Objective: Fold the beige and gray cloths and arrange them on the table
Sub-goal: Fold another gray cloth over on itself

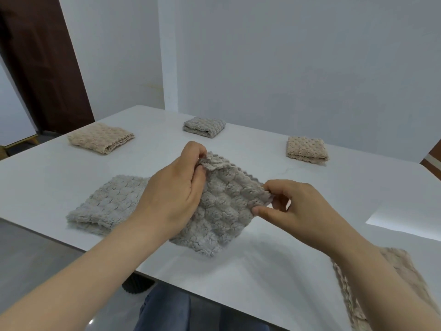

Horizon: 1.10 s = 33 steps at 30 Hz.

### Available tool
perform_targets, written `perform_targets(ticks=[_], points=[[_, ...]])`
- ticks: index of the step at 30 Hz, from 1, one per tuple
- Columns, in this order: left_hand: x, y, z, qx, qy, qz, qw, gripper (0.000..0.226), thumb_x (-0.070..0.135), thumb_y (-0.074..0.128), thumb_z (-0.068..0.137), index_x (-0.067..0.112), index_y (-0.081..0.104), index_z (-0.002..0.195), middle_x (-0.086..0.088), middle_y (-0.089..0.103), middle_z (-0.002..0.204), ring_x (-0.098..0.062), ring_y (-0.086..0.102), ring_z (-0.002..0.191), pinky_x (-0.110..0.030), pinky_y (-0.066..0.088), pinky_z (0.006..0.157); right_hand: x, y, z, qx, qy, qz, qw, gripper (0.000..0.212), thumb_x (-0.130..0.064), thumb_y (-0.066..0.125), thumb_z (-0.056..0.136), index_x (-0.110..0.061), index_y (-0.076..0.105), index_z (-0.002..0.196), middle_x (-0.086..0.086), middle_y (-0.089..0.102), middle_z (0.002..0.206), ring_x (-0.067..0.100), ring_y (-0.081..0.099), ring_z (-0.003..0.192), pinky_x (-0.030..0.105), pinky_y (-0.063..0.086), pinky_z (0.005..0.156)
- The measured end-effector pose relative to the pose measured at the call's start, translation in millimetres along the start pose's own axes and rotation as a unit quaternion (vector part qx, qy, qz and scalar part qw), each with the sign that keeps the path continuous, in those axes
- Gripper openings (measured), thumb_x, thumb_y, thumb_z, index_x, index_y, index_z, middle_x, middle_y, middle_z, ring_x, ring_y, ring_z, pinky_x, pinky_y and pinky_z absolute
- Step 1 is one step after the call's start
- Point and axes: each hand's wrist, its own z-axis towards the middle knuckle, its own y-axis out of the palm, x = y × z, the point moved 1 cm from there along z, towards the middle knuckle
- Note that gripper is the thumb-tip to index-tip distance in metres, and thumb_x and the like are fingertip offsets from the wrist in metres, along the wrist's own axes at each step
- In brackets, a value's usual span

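At table centre, a gray cloth (222, 211) was held partly raised, its near corner resting on the table (262, 278).

- Far corner, at 12 o'clock of the cloth: pinched between the thumb and curled fingers of the left hand (174, 194).
- Corner at 3 o'clock: pinched between thumb and forefinger of the right hand (293, 211), the other fingers loosely curled.
- Held edge: drawn fairly taut between the two pinches, its line running from 11 o'clock to 4 o'clock. The loose body of the cloth lay from the fingers toward 7 o'clock.
- More gray pile (107, 204) was noted flat on the table toward 9 o'clock, reaching under the left wrist. Whether it was one piece with the raised part could not be told.

Judgement: a fold was in hand. The held edge would likely need to be carried toward 7 o'clock, square to its own line. The left hand was the nearer to the flat gray part.

Across the far side, well apart, were recorded a folded beige cloth (100, 140) at 10 o'clock, a folded gray cloth (204, 126) at 12 and a second folded beige cloth (306, 149) at 2. An unfolded beige cloth (405, 283) lay at 5 o'clock, partly hidden by the right forearm.
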Motion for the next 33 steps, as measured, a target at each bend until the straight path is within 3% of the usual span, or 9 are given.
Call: perform_targets(ticks=[4,10,15,19,21,24,27,29,33], points=[[-9,5,0,-0.001,-0.010,0.002,1.000,0.010,0.025,0.033,0.099,0.025,0.035,0.109,-0.001,0.045,0.055,-0.013,0.039,0.046,-0.028,0.027,0.046,-1,4,-1,0.036,0.021,0.163,0.986,0.014,-0.034,0.072,0.081,-0.028,0.063,0.089,-0.016,0.060,0.101,0.002,0.060,0.095,0.017,0.053,0.077],[-8,18,-3,-0.011,-0.078,-0.115,0.990,0.012,0.026,0.038,0.099,0.024,0.041,0.110,0.008,0.035,0.045,-0.007,0.037,0.045,-0.018,0.032,0.049,0,17,-2,0.063,0.132,0.407,0.902,0.014,-0.015,0.066,0.088,-0.013,0.055,0.096,0.014,0.068,0.083,0.025,0.064,0.074,0.043,0.051,0.072],[-2,26,-14,-0.074,-0.118,-0.201,0.970,0.029,0.043,0.041,0.094,0.036,0.030,0.120,0.009,0.052,0.060,-0.004,0.040,0.045,-0.014,0.036,0.049,14,32,-4,0.124,0.233,0.478,0.838,0.032,-0.022,0.066,0.088,-0.012,0.053,0.116,0.010,0.075,0.085,0.028,0.071,0.081,0.051,0.054,0.080],[5,32,-21,-0.134,-0.081,-0.206,0.966,0.018,0.031,0.050,0.094,0.035,0.049,0.112,0.021,0.054,0.071,0.001,0.043,0.048,-0.008,0.035,0.051,24,37,-5,0.148,0.274,0.508,0.803,0.031,-0.022,0.065,0.090,-0.012,0.054,0.117,0.007,0.076,0.088,0.024,0.073,0.081,0.049,0.058,0.081],[6,37,-22,-0.145,-0.070,-0.193,0.968,0.025,0.031,0.051,0.094,0.035,0.047,0.119,0.026,0.048,0.074,0.014,0.046,0.060,-0.003,0.034,0.057,28,37,-6,0.152,0.282,0.513,0.796,0.029,-0.022,0.064,0.091,-0.014,0.054,0.116,0.005,0.076,0.089,0.018,0.073,0.076,0.041,0.058,0.075],[7,44,-19,-0.146,-0.055,-0.171,0.973,0.037,0.031,0.049,0.095,0.036,0.037,0.129,0.021,0.046,0.109,0.025,0.042,0.073,0.001,0.033,0.063,33,38,-9,0.122,0.288,0.522,0.793,0.034,-0.027,0.062,0.092,-0.016,0.052,0.123,-0.004,0.076,0.082,0.012,0.070,0.069,0.035,0.055,0.067],[4,53,-15,-0.137,-0.074,-0.188,0.970,0.037,0.030,0.049,0.095,0.037,0.036,0.129,0.018,0.049,0.097,0.018,0.047,0.070,-0.004,0.034,0.062,36,39,-18,0.085,0.301,0.523,0.793,0.042,-0.035,0.063,0.089,-0.020,0.051,0.127,-0.004,0.074,0.092,0.014,0.067,0.069,0.036,0.054,0.068],[2,60,-10,-0.130,-0.095,-0.206,0.965,0.034,0.034,0.047,0.095,0.040,0.037,0.127,0.019,0.053,0.110,0.005,0.052,0.071,-0.014,0.038,0.067,40,38,-25,0.071,0.306,0.532,0.786,0.047,-0.038,0.063,0.087,-0.025,0.048,0.129,-0.001,0.072,0.104,0.021,0.071,0.082,0.043,0.056,0.082],[5,73,-2,-0.146,-0.157,-0.262,0.941,0.034,0.029,0.046,0.097,0.034,0.039,0.130,0.025,0.047,0.118,-0.002,0.056,0.100,-0.021,0.044,0.086,45,35,-34,0.059,0.289,0.490,0.820,0.058,-0.040,0.066,0.085,-0.036,0.038,0.136,-0.001,0.072,0.103,0.023,0.071,0.096,0.044,0.056,0.087]])
